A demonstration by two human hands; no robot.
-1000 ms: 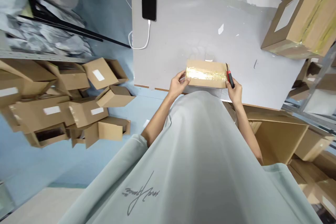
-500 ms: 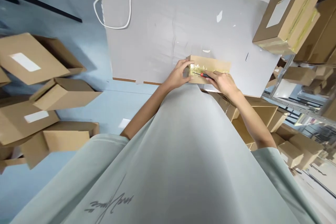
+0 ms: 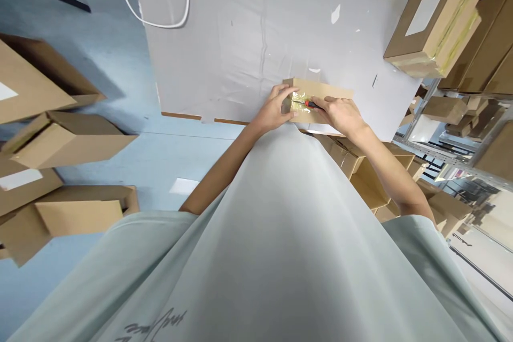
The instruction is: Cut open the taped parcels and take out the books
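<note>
A small cardboard box [image 3: 316, 88] lies at the near edge of the table, with shiny clear-yellow tape [image 3: 300, 97] along its top. My left hand [image 3: 274, 109] grips the box's left end, thumb on the near side and fingers on the far side. In my right hand [image 3: 343, 115] is a slim tool with a black-and-red handle [image 3: 308, 103]. Its thin metal tip points left and lies on or just over the tape; whether it is a blade or a shaft is too small to tell. The right fingers rest over the box top.
The grey table [image 3: 216, 64] bears a white cable [image 3: 187, 5] and a larger taped box [image 3: 425, 16] at the far right. Open cartons [image 3: 80, 214] stand on the blue floor to the left. More cartons [image 3: 371, 184] and a metal shelf [image 3: 436, 150] are at the right.
The view has shifted slightly, so the cable and left cartons sit further left. Both hands keep their hold, and the tool's tip stays at the tape near the box's left end.
</note>
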